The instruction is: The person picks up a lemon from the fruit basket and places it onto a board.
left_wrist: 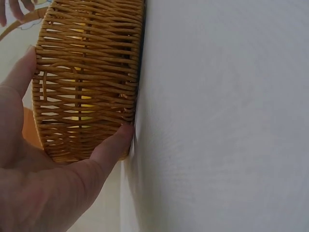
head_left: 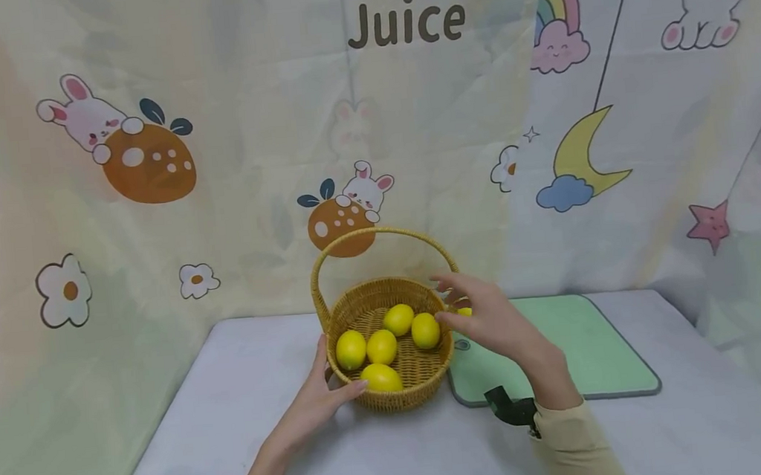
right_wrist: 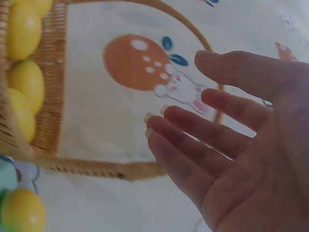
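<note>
A round wicker basket (head_left: 400, 400) with a tall arched handle stands on the table, holding several yellow lemons (head_left: 382, 347). My left hand (head_left: 322, 399) grips the basket's near left side. Its thumb lies at the rim by the front lemon, and in the left wrist view a finger reaches low on the woven wall (left_wrist: 91, 87). At the right side of the handle hovers my right hand (head_left: 487, 318), fingers spread and slightly bent around nothing. Partly hidden behind it, another lemon (head_left: 464, 311) lies outside the basket; the right wrist view shows this lemon (right_wrist: 23, 211) more fully.
A green cutting board (head_left: 591, 355) with a grey edge lies on the table to the right of the basket. The white table (head_left: 231, 383) stretches around them. Close behind hangs a printed cloth (head_left: 247, 166) with rabbits and oranges.
</note>
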Available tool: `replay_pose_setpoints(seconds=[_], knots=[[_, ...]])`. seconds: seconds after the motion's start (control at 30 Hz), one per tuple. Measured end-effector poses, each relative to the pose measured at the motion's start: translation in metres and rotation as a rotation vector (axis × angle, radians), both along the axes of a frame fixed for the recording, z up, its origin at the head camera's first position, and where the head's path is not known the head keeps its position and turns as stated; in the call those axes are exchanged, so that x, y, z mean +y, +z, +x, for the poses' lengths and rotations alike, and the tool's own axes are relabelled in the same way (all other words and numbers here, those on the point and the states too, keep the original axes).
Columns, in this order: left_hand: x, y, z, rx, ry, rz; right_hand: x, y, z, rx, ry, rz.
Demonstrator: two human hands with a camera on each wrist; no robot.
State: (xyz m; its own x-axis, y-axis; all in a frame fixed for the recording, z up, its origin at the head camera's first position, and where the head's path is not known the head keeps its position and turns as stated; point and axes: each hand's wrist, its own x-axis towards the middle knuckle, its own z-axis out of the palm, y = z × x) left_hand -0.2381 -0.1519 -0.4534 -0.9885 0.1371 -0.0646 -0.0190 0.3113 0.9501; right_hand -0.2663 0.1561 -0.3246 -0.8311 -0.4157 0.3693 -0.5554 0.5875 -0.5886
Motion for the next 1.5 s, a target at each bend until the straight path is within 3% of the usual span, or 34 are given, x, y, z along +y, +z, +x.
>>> replay_pose_setpoints(seconds=[0.17, 0.63, 0.8, 1.3, 1.5], knots=[[-0.003, -0.001, 0.000, 0.005, 0.006, 0.006, -0.022, -0.021, -0.011, -0.063, -0.004, 0.096], [-0.002, 0.000, -0.001, 0.007, 0.003, 0.019, -0.053, -0.066, -0.033, -0.081, -0.103, 0.286], [0.001, 0.001, 0.000, 0.018, -0.007, 0.025, -0.060, -0.074, -0.033, -0.080, -0.133, 0.346], [0.002, 0.000, -0.003, 0.011, 0.004, 0.014, -0.070, -0.085, -0.038, 0.065, -0.258, 0.465], [0.000, -0.003, -0.002, 0.004, -0.001, 0.024, -0.071, -0.089, -0.041, 0.048, -0.267, 0.487]])
